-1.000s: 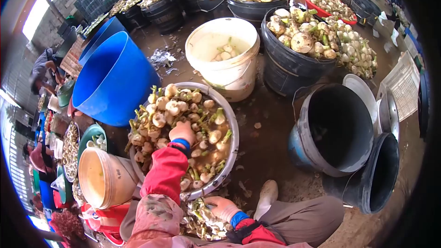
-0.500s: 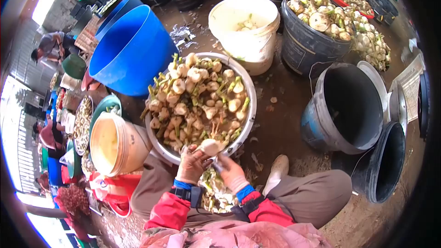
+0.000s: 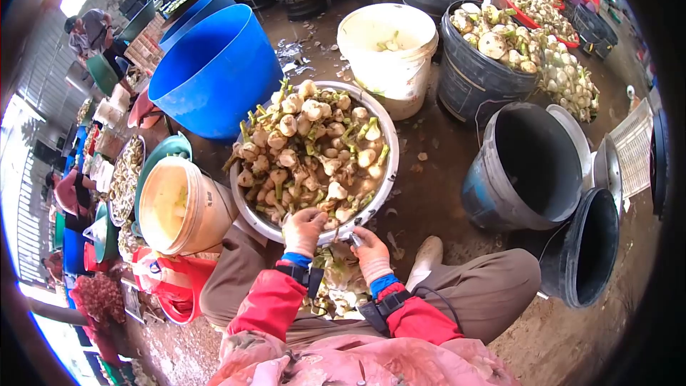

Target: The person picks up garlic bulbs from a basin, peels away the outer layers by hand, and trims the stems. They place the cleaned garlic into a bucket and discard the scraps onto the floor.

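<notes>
A round pale basin (image 3: 389, 171) in front of me holds many garlic bulbs (image 3: 296, 146) with short green stems, some sitting in brownish water. At its near rim is my left hand (image 3: 304, 232), fingers bent inward among the nearest bulbs; what they hold, if anything, is hidden. My right hand (image 3: 371, 254) is closed around a small knife (image 3: 355, 240), just outside the rim and to the right of the left hand. Below both hands, pale and green trimmings (image 3: 339, 279) lie between my legs.
A cream bucket (image 3: 171, 204) and a large blue tub (image 3: 214, 71) stand left. Beyond the basin is a white bucket (image 3: 389, 57) with a few pieces inside. A heaped black bucket (image 3: 486, 78) and a dark bucket (image 3: 529, 171) are right. A person (image 3: 96, 32) works at far left.
The bulb that was between my hands is no longer visible there. My left hand has moved up over the basin's rim, and my right hand has moved slightly right with the knife.
</notes>
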### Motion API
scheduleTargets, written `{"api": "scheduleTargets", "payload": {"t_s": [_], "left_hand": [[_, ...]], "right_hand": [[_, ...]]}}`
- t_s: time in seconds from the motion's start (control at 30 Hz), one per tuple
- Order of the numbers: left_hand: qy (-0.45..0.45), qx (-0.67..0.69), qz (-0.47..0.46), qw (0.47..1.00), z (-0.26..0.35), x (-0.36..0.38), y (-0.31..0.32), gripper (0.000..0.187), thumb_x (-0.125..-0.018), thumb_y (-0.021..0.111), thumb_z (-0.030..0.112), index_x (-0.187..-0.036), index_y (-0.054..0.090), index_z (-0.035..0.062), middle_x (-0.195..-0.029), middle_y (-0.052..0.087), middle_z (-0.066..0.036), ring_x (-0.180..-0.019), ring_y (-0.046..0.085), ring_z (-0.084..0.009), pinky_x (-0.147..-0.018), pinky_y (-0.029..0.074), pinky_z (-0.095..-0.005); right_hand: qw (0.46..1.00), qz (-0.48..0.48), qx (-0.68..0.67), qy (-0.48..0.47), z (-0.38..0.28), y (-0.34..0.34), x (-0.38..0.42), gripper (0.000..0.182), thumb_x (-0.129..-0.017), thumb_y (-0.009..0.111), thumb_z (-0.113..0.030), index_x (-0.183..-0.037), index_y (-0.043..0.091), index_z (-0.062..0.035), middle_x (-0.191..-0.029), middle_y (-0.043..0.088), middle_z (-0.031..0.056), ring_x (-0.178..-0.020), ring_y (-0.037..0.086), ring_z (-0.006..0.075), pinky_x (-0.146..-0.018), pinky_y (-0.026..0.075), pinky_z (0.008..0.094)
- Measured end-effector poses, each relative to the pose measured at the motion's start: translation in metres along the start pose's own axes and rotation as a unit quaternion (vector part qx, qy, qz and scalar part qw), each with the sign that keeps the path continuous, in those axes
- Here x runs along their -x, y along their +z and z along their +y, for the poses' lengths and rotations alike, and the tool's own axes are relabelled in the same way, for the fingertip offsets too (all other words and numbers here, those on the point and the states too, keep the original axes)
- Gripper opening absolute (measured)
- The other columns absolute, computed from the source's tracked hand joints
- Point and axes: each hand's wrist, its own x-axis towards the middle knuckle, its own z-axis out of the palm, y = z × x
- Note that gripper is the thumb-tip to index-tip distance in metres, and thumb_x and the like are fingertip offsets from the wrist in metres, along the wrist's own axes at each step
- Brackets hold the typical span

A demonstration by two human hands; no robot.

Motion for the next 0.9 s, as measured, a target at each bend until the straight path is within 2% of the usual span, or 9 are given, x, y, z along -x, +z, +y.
{"api": "scheduleTargets", "payload": {"t_s": [0.13,0.37,0.47,0.57,0.63,0.7,0.73,0.8,0.9], "left_hand": [[0.144,-0.253,-0.022,0.956,0.019,-0.038,0.035,0.051,-0.07,0.071,0.031,-0.116,0.058,0.0159,-0.111,0.06,-0.013,-0.102,0.058,-0.0308,-0.085,0.047,-0.0394],[0.019,-0.49,-0.161,0.857,0.054,-0.084,0.079,0.05,-0.068,0.069,0.033,-0.115,0.058,0.0215,-0.116,0.057,-0.012,-0.105,0.057,-0.0281,-0.088,0.047,-0.0396],[0.003,-0.492,-0.169,0.854,0.051,-0.101,0.08,0.047,-0.067,0.071,0.028,-0.11,0.058,0.0129,-0.107,0.06,-0.014,-0.1,0.06,-0.029,-0.085,0.049,-0.0404],[0.103,-0.309,-0.056,0.944,0.033,-0.105,0.059,0.048,-0.061,0.073,0.024,-0.103,0.058,0.0069,-0.101,0.06,-0.019,-0.09,0.061,-0.0334,-0.079,0.05,-0.0386],[0.046,-0.039,-0.049,0.997,0.031,-0.085,0.033,0.061,-0.067,0.073,0.021,-0.119,0.045,0.0048,-0.106,0.056,-0.014,-0.081,0.061,-0.0258,-0.073,0.051,-0.0364],[-0.036,0.287,-0.103,0.952,0.034,-0.056,0.011,0.072,-0.074,0.068,0.011,-0.134,0.029,0.006,-0.104,0.054,-0.007,-0.08,0.058,-0.0192,-0.07,0.05,-0.0342],[-0.087,0.451,-0.142,0.877,0.03,-0.037,0.0,0.072,-0.074,0.068,0.007,-0.135,0.03,0.0059,-0.105,0.054,-0.006,-0.087,0.057,-0.0195,-0.075,0.05,-0.0342],[-0.142,0.524,-0.19,0.818,0.027,0.002,-0.014,0.067,-0.073,0.068,0.003,-0.132,0.035,0.0061,-0.106,0.054,-0.006,-0.094,0.056,-0.0192,-0.081,0.049,-0.0349],[-0.158,0.46,-0.166,0.858,0.006,0.046,-0.017,0.062,-0.071,0.073,0.006,-0.124,0.042,0.0043,-0.106,0.055,-0.006,-0.095,0.056,-0.0188,-0.085,0.049,-0.0359]], "right_hand": [[1.0,-0.015,-0.003,-0.009,0.01,-0.006,-0.003,0.04,-0.079,0.049,0.011,-0.117,0.056,0.0006,-0.109,0.061,0.0077,-0.099,0.059,0.0146,-0.082,0.047,0.0253],[0.997,-0.029,0.067,0.006,0.018,-0.01,-0.01,0.041,-0.078,0.049,0.006,-0.117,0.057,-0.002,-0.109,0.063,0.0096,-0.101,0.059,0.0158,-0.085,0.045,0.0246],[0.993,-0.034,0.111,0.014,-0.002,-0.006,-0.008,0.039,-0.08,0.051,0.006,-0.118,0.056,-0.001,-0.108,0.062,0.0065,-0.097,0.058,0.0126,-0.081,0.046,0.0229],[0.991,-0.052,0.121,0.02,0.008,-0.005,-0.009,0.035,-0.082,0.052,0.002,-0.116,0.058,-0.0032,-0.103,0.063,0.0042,-0.095,0.057,0.0102,-0.079,0.044,0.0211],[0.986,-0.074,0.144,0.028,0.007,-0.002,-0.008,0.033,-0.082,0.053,0.002,-0.114,0.059,-0.0028,-0.102,0.063,0.004,-0.093,0.056,0.0095,-0.079,0.044,0.0214],[0.989,-0.087,0.12,0.009,0.013,0.003,-0.01,0.033,-0.082,0.053,0.002,-0.115,0.058,-0.0021,-0.102,0.063,0.0044,-0.091,0.056,0.0093,-0.078,0.045,0.0218],[0.991,-0.094,0.099,-0.012,0.012,0.007,-0.009,0.034,-0.083,0.054,0.002,-0.116,0.057,-0.0014,-0.102,0.062,0.0048,-0.09,0.056,0.0091,-0.077,0.045,0.0223],[0.994,-0.084,0.069,0.019,0.005,0.013,-0.009,0.034,-0.085,0.057,-0.002,-0.119,0.054,0.001,-0.101,0.061,0.0059,-0.09,0.057,0.0105,-0.077,0.047,0.0215],[0.996,-0.088,-0.014,0.03,0.005,0.016,-0.007,0.033,-0.085,0.058,-0.005,-0.117,0.054,0.0025,-0.102,0.061,0.0062,-0.092,0.058,0.0127,-0.078,0.048,0.023]]}}
